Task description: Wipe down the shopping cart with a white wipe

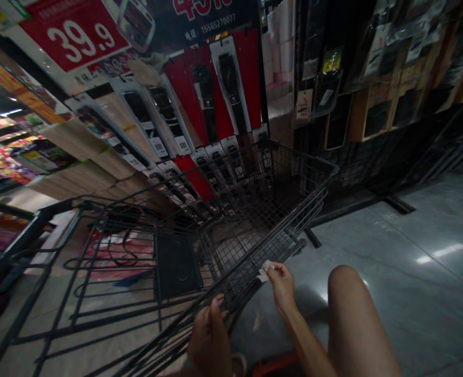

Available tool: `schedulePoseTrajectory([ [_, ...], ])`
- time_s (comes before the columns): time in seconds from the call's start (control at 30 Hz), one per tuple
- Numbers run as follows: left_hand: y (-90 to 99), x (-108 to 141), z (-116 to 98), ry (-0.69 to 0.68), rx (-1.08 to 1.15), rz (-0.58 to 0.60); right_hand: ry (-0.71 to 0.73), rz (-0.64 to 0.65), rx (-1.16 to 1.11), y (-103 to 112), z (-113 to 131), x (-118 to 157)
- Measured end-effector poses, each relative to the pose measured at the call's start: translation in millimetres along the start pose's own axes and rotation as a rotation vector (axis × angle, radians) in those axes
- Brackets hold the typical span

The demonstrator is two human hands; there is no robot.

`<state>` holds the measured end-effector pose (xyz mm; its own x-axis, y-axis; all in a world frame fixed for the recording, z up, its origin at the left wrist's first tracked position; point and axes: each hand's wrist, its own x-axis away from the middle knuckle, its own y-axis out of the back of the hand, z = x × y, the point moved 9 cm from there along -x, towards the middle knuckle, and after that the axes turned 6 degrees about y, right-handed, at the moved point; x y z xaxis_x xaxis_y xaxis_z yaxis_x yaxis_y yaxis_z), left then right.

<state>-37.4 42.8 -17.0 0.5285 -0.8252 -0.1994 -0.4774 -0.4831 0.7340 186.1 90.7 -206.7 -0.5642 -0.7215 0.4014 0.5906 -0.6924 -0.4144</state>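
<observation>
My right hand [282, 288] is closed in a pinch on a crumpled white tissue [264, 272], just outside the side of a dark wire shopping cart [286, 222]. My left hand [210, 335] is lower and to the left, close to the cart's side rail. Its fingers are loosely bent and apart, with nothing visible in them; whether it touches the wire I cannot tell. Behind the cart's fold-down black panel [178, 264] lies a pink and white item [116, 251] with a dark cord.
A display rack of packaged knives or similar tools [231, 78] stands beyond the cart, under a red price sign [74, 34]. Wooden boards [384, 112] hang at right. My bare knee [353, 309] rises over the shiny grey floor [431, 230]. Stocked shelves [15, 157] stand at left.
</observation>
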Motion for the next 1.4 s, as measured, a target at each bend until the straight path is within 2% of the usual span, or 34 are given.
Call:
schedulePoseTrajectory([
  [0.17, -2.1, -1, -5, -0.101, -0.031, 0.017, 0.003, -0.122, 0.018, 20, -17, -15],
  [0.3, 0.5, -2, -10, -0.164, -0.042, -0.016, 0.062, -0.126, 0.105, 25, -20, -23],
  [0.37, 1.1, -3, -11, -0.184, -0.043, -0.02, 0.081, -0.172, 0.135, 35, -23, -28],
  [0.47, -0.7, -4, -7, -0.14, -0.036, 0.009, 0.093, -0.275, 0.164, 55, -28, -38],
  [0.6, -6.8, -5, 5, -0.008, -0.002, 0.079, 0.091, -0.298, 0.17, 64, -33, -53],
  [0.73, -7.4, -5, 6, 0.052, 0.006, 0.089, 0.057, -0.282, 0.152, 58, -37, -59],
  [0.93, -9.7, -5, 5, 0.092, 0.014, 0.117, -0.001, -0.209, 0.074, 34, -37, -53],
  [1.2, -14.5, -6, 14, 0.023, 0.231, 0.076, -0.076, -0.106, -0.114, 14, -17, -29],
  [1.4, -18.1, -4, 15, -0.013, 0.338, 0.12, -0.114, -0.057, -0.186, -2, -1, -11],
])
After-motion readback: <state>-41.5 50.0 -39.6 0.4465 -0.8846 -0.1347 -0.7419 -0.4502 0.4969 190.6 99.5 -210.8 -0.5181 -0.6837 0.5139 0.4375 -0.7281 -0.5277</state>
